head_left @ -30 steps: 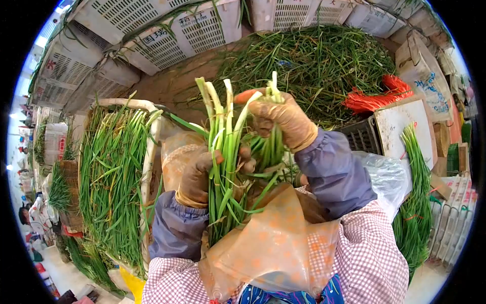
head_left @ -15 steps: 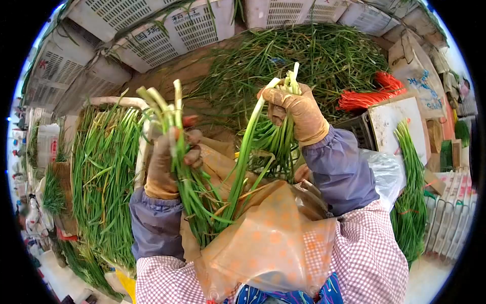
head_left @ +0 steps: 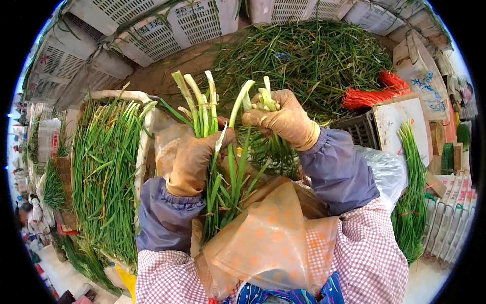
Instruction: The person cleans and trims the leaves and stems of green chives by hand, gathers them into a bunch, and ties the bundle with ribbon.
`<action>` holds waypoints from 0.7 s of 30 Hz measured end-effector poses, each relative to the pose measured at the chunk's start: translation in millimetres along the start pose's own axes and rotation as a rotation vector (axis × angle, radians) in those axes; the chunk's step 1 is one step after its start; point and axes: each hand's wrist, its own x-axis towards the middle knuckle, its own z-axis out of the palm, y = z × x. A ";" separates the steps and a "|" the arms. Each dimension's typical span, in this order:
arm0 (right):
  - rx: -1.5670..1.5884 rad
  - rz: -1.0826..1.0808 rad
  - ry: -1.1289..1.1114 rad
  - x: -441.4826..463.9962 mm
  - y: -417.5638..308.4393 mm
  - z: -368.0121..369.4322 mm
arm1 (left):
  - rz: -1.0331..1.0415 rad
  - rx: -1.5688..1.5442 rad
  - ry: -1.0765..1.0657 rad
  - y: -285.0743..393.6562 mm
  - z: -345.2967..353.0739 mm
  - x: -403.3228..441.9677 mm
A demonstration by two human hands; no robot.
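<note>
The left hand (head_left: 195, 159), gloved in creased tan, pointed far, its fingers closed around long green stalks (head_left: 204, 116) with pale, blunt far ends. To its right, the right hand (head_left: 286, 119) bent inward, fingers wrapped around a second bunch (head_left: 267, 102). Nearer lay a smooth, translucent, orange-spotted apron (head_left: 268, 243); farther, a shaggy leaf heap (head_left: 314, 58).

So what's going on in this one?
The person's gloved left hand grips a few green stalks, pale ends up, while the right hand holds another bunch near its pale ends. More stalks lie in a container on the left, a tied bundle is at the right, and a loose green heap lies ahead.
</note>
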 end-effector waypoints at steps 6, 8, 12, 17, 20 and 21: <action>-0.450 -0.116 0.580 26.1 -11.8 -86.8 | -0.028 -0.045 0.028 3.2 -10.8 -6.9; -0.437 -0.262 0.612 16.5 -5.8 -76.9 | 0.010 0.003 -0.051 4.0 -6.7 -5.6; 0.094 0.005 0.164 -7.2 -22.7 -21.7 | -0.053 -0.130 -0.143 -6.0 5.6 3.1; 0.316 -0.114 0.176 5.2 -5.1 -8.4 | -0.089 -0.329 -0.269 -4.4 8.4 -2.2; 0.409 -0.067 0.207 15.1 11.1 -47.7 | -0.021 -0.397 -0.271 -8.5 -2.2 -5.3; 0.554 -0.020 0.079 14.7 9.5 -52.9 | -0.027 -0.516 -0.299 -11.6 -1.3 -5.0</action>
